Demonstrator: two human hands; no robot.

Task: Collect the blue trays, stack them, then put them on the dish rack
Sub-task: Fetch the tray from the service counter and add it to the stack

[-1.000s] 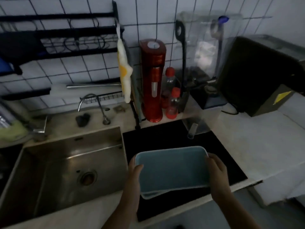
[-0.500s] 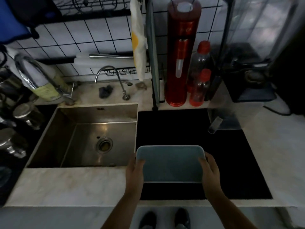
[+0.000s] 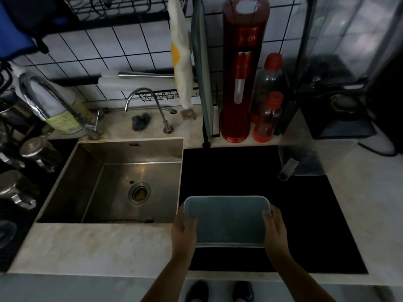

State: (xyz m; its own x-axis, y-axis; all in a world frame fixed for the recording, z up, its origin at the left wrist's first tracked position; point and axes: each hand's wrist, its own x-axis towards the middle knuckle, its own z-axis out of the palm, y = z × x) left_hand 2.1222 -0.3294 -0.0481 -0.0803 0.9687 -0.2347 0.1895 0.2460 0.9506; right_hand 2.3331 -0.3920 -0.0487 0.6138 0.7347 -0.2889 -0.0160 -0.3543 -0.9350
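Note:
I hold a stack of blue trays (image 3: 227,221) level above the front of the black cooktop (image 3: 239,171), just right of the sink. My left hand (image 3: 184,233) grips the stack's left short edge and my right hand (image 3: 274,231) grips its right short edge, thumbs on top. A second rim shows along the near edge under the top tray. The black wire dish rack (image 3: 113,12) hangs on the tiled wall at the top left. Another blue-grey tray (image 3: 201,68) stands on edge in a black holder behind the cooktop.
A steel sink (image 3: 122,182) lies left of the trays, with a tap (image 3: 148,103) behind it. A red soda maker (image 3: 242,73) and two red-capped bottles (image 3: 269,105) stand at the back. A clear jug (image 3: 298,162) lies right of the cooktop. Jars (image 3: 32,153) crowd the left edge.
My view has tilted down and shifted left, bringing the sink and my feet into sight. The two trays, offset a second ago, now sit squared in one stack between my hands.

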